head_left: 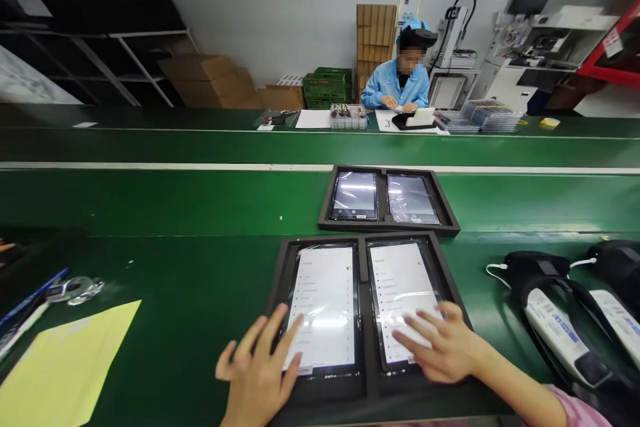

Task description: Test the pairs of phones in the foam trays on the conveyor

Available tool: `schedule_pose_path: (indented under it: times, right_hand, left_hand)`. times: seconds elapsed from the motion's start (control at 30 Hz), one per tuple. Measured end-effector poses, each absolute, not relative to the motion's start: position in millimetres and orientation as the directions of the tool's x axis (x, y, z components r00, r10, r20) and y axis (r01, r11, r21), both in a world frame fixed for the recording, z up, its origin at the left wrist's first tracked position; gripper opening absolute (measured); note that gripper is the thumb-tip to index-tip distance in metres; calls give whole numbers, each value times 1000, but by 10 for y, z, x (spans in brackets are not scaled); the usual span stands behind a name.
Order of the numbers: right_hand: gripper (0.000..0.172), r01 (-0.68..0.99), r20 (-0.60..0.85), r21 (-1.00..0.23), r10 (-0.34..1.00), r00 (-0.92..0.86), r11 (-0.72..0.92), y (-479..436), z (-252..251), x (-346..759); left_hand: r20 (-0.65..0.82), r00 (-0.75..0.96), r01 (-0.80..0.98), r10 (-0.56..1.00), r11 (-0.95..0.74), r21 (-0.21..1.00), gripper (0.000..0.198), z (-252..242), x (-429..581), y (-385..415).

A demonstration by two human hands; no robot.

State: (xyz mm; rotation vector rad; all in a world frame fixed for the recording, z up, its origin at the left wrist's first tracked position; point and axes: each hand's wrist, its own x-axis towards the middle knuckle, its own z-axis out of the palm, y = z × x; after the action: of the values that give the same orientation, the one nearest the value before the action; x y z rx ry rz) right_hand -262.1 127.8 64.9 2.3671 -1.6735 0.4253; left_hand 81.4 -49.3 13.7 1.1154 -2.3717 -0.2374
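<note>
A black tray (364, 260) in front of me holds two tablets side by side, both with lit white menu screens. My left hand (257, 370) lies open with its fingers spread, the fingertips touching the lower left of the left tablet (325, 294). My right hand (443, 344) is open too, its fingers stretched flat across the lower part of the right tablet (397, 280). Neither hand holds anything.
A second black tray (385, 197) with two dark-screened tablets sits on the green conveyor belt beyond. Black scanners with white cables (560, 307) lie at the right, a yellow sheet (65, 367) and tools at the left. A person in blue (397, 84) works across the line.
</note>
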Motion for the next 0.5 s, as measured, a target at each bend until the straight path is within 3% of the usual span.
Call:
schedule_pose_path:
  times: [0.07, 0.17, 0.27, 0.33, 0.4, 0.5]
  right_hand:
    - [42, -930, 343, 1, -873, 346, -368, 1076, 595, -2647]
    - [48, -925, 279, -88, -901, 332, -369, 880, 536, -2677]
    - [28, -924, 240, -249, -943, 230, -289, 799, 529, -2894]
    - [31, -928, 192, -373, -976, -100, 21, 733, 531, -3187]
    - [35, -738, 48, -435, -806, -590, 515, 614, 521, -3536]
    - [29, -562, -80, -402, -639, -765, 723, 363, 496, -3958]
  left_hand:
    - [384, -486, -780, -785, 588, 216, 49, 168, 724, -508]
    - [306, -497, -827, -812, 550, 114, 51, 244, 647, -491]
    - [267, -568, -794, -779, 604, 71, 46, 275, 648, -502]
    - [281, -662, -703, -695, 706, 91, 44, 252, 687, -530]
    - [316, -753, -574, -577, 811, 115, 44, 196, 735, -568]
    - [356, -767, -512, -535, 843, 163, 47, 111, 759, -632]
